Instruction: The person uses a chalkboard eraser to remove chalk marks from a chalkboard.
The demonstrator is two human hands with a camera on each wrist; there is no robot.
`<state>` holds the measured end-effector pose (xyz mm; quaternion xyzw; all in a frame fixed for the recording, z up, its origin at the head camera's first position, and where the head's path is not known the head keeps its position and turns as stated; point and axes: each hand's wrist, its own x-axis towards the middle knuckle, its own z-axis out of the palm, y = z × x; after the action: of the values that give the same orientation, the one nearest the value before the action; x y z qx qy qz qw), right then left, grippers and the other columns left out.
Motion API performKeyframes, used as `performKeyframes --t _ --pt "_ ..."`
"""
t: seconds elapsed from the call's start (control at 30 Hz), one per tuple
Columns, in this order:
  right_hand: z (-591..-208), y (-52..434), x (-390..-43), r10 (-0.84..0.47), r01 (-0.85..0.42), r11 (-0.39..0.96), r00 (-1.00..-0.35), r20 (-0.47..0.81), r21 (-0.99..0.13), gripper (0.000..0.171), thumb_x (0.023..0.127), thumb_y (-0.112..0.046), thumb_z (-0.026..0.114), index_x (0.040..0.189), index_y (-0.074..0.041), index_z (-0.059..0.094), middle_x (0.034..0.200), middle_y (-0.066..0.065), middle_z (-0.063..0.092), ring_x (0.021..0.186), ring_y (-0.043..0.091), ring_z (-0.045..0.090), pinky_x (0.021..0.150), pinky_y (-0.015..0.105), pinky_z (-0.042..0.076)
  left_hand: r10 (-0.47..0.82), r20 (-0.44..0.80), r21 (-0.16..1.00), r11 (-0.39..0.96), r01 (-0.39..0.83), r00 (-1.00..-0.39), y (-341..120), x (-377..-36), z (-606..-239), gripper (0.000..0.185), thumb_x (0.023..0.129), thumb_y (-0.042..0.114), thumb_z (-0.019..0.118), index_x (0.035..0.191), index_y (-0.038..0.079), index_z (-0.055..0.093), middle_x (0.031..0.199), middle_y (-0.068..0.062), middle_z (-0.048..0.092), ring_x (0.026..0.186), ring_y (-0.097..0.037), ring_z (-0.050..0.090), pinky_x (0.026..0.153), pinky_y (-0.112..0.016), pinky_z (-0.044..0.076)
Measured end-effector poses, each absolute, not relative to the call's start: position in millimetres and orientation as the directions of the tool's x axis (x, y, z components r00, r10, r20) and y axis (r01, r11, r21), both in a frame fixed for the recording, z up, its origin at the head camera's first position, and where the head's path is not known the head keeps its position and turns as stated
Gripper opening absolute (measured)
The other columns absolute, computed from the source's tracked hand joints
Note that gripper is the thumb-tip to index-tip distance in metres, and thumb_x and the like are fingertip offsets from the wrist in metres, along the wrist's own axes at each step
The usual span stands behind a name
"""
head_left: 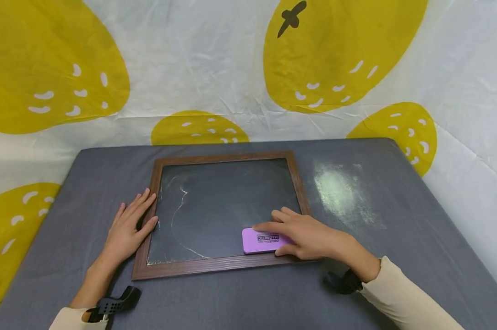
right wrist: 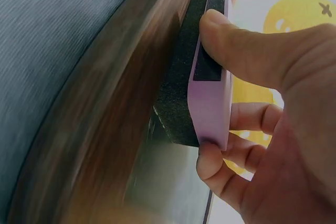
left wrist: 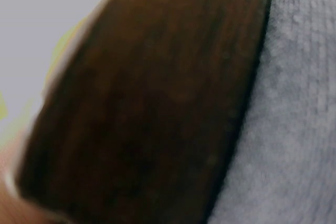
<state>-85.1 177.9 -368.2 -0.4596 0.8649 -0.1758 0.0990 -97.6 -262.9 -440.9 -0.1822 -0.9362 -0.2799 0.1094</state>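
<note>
A small chalkboard in a brown wooden frame lies on the table. Curved white chalk lines show on its left part. My right hand grips a purple magnetic eraser between thumb and fingers, at the board's lower right by the bottom frame edge. The eraser's dark felt faces the board in the right wrist view. My left hand rests at the left side of the frame, fingers fairly straight, fingertips touching the wood. The left wrist view shows mostly the frame, close and blurred.
A grey cloth covers the table. To the right of the board lies a pale, whitish smudged patch on the cloth. A white curtain with yellow fruit shapes hangs behind. Each wrist wears a black camera mount.
</note>
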Motion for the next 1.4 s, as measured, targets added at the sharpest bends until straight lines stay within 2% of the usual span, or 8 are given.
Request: performKeyframes --t 0.3,0.6,0.77,0.9,1.0,1.1,1.27,1.4 --pt "-369.0 205.9 -82.4 -0.827 -0.760 0.498 -0.561 0.034 -0.418 0.060 0.084 -0.023 0.074 0.140 -0.025 0.050 0.091 -0.008 0.040 0.085 0.008 0.035 0.071 0.023 0.037 0.276 0.299 0.482 0.782 0.394 -0.913 -264.8 -98.4 -445.0 0.060 0.096 0.028 0.060 0.149 0.014 0.037 0.154 -0.012 0.030 0.140 -0.035 0.025 0.113 -0.055 0.005" --pt "-370.6 213.2 -79.3 -0.816 -0.753 0.505 -0.575 0.051 -0.422 0.061 0.085 -0.022 0.074 0.140 -0.025 0.050 0.091 -0.010 0.038 0.085 0.007 0.034 0.069 0.022 0.036 0.289 0.282 0.477 0.785 0.395 -0.915 -265.2 -100.6 -448.3 0.061 0.096 0.030 0.059 0.150 0.015 0.035 0.154 -0.012 0.029 0.140 -0.034 0.024 0.113 -0.055 0.004" --pt "-362.7 217.4 -82.3 -0.767 -0.745 0.532 -0.625 0.143 -0.403 0.063 0.083 -0.027 0.076 0.141 -0.023 0.050 0.087 -0.008 0.036 0.081 0.006 0.034 0.066 0.021 0.034 0.285 0.291 0.479 0.782 0.398 -0.913 -266.4 -100.2 -445.6 0.061 0.095 0.030 0.060 0.150 0.014 0.036 0.154 -0.012 0.029 0.140 -0.034 0.024 0.113 -0.055 0.004" --pt "-355.7 240.7 -88.1 -0.645 -0.670 0.647 -0.736 0.207 -0.364 0.068 0.079 -0.024 0.080 0.140 -0.020 0.051 0.086 -0.006 0.037 0.076 0.007 0.034 0.061 0.021 0.032 0.278 0.294 0.488 0.779 0.394 -0.914 -267.3 -97.8 -447.0 0.062 0.095 0.031 0.061 0.150 0.015 0.036 0.154 -0.012 0.029 0.140 -0.034 0.024 0.113 -0.054 0.004" --pt "-358.2 264.7 -90.2 -0.498 -0.554 0.755 -0.832 0.245 -0.349 0.070 0.076 -0.021 0.082 0.139 -0.016 0.053 0.083 -0.004 0.039 0.071 0.009 0.033 0.056 0.022 0.030 0.273 0.299 0.492 0.777 0.393 -0.914 -268.9 -95.8 -449.0 0.062 0.095 0.032 0.061 0.150 0.015 0.037 0.154 -0.011 0.030 0.140 -0.034 0.025 0.113 -0.053 0.004" --pt "-366.8 283.1 -91.4 -0.341 -0.424 0.829 -0.900 0.272 -0.365 0.067 0.077 -0.022 0.082 0.136 -0.009 0.054 0.081 0.000 0.044 0.067 0.011 0.036 0.054 0.025 0.030 0.265 0.310 0.489 0.779 0.392 -0.913 -271.4 -94.8 -450.3 0.062 0.094 0.032 0.061 0.149 0.015 0.038 0.154 -0.010 0.030 0.140 -0.034 0.025 0.114 -0.053 0.004" --pt "-382.4 297.4 -94.3 -0.128 -0.234 0.863 -0.958 0.255 -0.447 0.064 0.082 -0.028 0.078 0.135 -0.002 0.054 0.087 0.009 0.054 0.067 0.017 0.045 0.054 0.029 0.035 0.273 0.305 0.474 0.787 0.394 -0.913 -272.4 -94.6 -450.6 0.062 0.094 0.031 0.061 0.149 0.016 0.037 0.154 -0.009 0.030 0.140 -0.034 0.026 0.114 -0.053 0.006" --pt "-390.1 300.8 -98.0 -0.039 -0.150 0.864 -0.971 0.234 -0.481 0.064 0.084 -0.032 0.075 0.134 0.000 0.053 0.083 0.011 0.053 0.064 0.019 0.047 0.053 0.031 0.037 0.290 0.310 0.469 0.782 0.411 -0.905 -270.2 -97.5 -448.1 0.061 0.096 0.031 0.059 0.150 0.015 0.036 0.154 -0.009 0.030 0.140 -0.034 0.026 0.113 -0.054 0.007"
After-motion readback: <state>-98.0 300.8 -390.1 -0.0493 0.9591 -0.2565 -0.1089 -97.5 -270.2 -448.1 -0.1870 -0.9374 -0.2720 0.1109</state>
